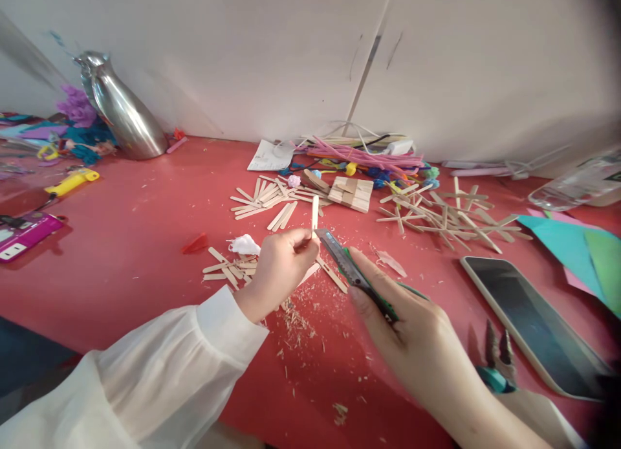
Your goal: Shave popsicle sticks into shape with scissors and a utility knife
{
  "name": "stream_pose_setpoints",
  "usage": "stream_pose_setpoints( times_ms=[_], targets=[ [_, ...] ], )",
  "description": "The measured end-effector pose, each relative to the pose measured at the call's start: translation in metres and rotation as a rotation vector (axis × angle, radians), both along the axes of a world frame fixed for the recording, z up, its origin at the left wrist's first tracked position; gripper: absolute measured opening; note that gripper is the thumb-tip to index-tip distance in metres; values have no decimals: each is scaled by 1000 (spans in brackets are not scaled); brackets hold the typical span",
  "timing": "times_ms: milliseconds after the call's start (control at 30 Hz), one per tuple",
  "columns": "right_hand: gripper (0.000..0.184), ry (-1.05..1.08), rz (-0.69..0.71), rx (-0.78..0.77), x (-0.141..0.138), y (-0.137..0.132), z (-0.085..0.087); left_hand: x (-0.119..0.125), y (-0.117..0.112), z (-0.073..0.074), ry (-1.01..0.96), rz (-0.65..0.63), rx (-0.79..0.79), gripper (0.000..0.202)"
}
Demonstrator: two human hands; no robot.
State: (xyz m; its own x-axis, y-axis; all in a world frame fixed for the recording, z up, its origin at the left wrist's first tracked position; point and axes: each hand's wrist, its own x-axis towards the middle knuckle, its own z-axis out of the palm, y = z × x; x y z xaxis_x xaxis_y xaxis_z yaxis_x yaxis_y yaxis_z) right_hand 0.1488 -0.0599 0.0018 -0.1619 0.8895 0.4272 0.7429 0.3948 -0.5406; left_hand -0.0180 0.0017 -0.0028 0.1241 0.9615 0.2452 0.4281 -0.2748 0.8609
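Observation:
My left hand (281,264) pinches a thin wooden craft stick (315,213) upright above the red table (145,242). My right hand (402,319) grips a green utility knife (347,264), its blade tip right at the base of the stick near my left fingertips. Wood shavings (298,319) lie scattered on the table under both hands. More loose sticks (228,268) lie just left of my left hand.
A pile of sticks (264,200), a glued stick panel (352,193) and stick crosses (446,216) lie beyond. Pink pipe cleaners (359,154) sit by the wall. A phone (528,323), pliers (497,365) and coloured paper (577,248) are at right. A silver vase (123,109) stands at left.

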Motion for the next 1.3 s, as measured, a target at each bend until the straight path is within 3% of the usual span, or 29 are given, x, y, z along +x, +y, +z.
stream_pose_setpoints(
  times_ms=[400,667,833,1067,1300],
  targets=[
    [42,-253,-26,224,-7,-2,-8,0,-2,-1,68,-18,8,25],
    [41,-570,-87,377,-4,-6,1,-2,0,3,214,-50,36,31],
    [40,-552,-65,371,-1,-4,5,-3,2,3,345,-38,100,31],
    [38,-421,-85,313,1,-1,2,-7,5,2,164,-77,2,26],
    [36,-268,-57,213,2,-1,2,-9,5,1,130,-90,-27,25]
  ],
)
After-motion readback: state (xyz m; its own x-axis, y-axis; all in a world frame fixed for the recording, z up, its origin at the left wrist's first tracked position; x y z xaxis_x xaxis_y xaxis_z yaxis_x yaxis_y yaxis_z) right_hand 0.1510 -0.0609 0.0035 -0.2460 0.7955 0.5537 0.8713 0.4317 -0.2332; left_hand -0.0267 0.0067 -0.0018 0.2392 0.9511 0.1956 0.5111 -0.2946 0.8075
